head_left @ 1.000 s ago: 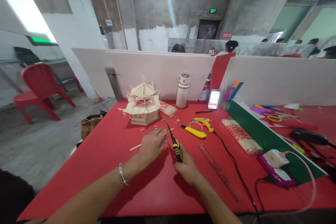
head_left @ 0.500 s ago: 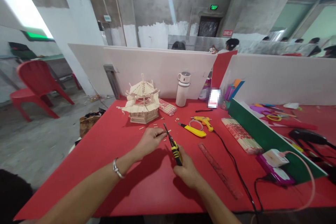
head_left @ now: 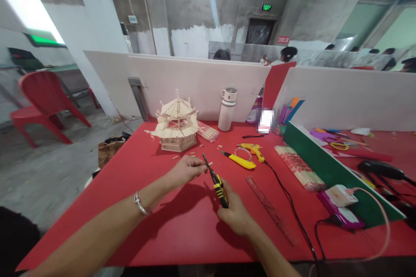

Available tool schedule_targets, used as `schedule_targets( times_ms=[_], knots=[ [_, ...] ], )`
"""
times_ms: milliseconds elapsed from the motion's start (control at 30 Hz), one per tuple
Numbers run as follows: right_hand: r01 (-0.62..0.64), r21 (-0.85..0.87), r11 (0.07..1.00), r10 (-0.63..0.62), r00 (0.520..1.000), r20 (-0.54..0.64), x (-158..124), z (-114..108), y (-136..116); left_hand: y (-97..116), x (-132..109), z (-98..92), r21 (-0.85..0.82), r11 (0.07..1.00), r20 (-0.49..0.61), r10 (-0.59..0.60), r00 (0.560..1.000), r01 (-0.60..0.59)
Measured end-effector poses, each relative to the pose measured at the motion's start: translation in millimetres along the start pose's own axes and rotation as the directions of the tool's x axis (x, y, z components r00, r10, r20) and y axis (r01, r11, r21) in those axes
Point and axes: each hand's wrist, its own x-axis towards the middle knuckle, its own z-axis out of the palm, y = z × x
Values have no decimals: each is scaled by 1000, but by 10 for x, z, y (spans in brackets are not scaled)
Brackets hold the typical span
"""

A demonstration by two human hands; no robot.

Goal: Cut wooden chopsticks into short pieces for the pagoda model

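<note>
My right hand (head_left: 234, 213) grips the black-and-yellow handles of a pair of pliers (head_left: 216, 180), its thin jaws pointing up and left. My left hand (head_left: 186, 170) is closed in a pinch on a small wooden stick (head_left: 208, 165), held right at the jaws' tip. Both hands hover over the red table (head_left: 182, 229). Behind them stands a small pavilion model (head_left: 175, 126) built of wooden sticks, with short stick offcuts scattered around it.
A white thermos (head_left: 226, 109), a yellow utility knife (head_left: 238, 160), a yellow glue gun (head_left: 253, 151) with black cord, a ruler (head_left: 271, 210), stick bundles (head_left: 299, 168), a green divider (head_left: 338, 175) and a power strip (head_left: 341, 207) lie to the right. White partitions stand behind. Red chair (head_left: 42, 104) at left.
My left hand rose from lying open on the table and closed in a pinch on a small stick at the pliers' tip. The right hand with the pliers barely shifted.
</note>
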Motion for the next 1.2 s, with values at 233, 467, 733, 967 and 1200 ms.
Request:
schedule_targets(
  times_ms=[233, 467, 733, 967, 1200],
  knots=[
    [56, -45, 997, -56, 998, -3, -46, 1, 8, 71, -61, -96, -185, 959, 201, -178, 963, 216],
    [5, -20, 1000, -6, 999, -31, -30, 35, 65, 1, -52, 32, 283, 955, -59, 112, 992, -91],
    [-34, -72, 997, 30, 997, -64, -26, 87, 94, -211, -92, 216, 647, 665, -202, 622, 757, -374],
    [24, -72, 997, -28, 998, -48, -46, 57, 159, -136, -54, 132, 216, 948, -148, 267, 952, -232],
    [105, -93, 990, -109, 993, -36, -41, 49, 172, -82, -45, 25, -118, 993, -12, 19, 1000, -20]
  ],
)
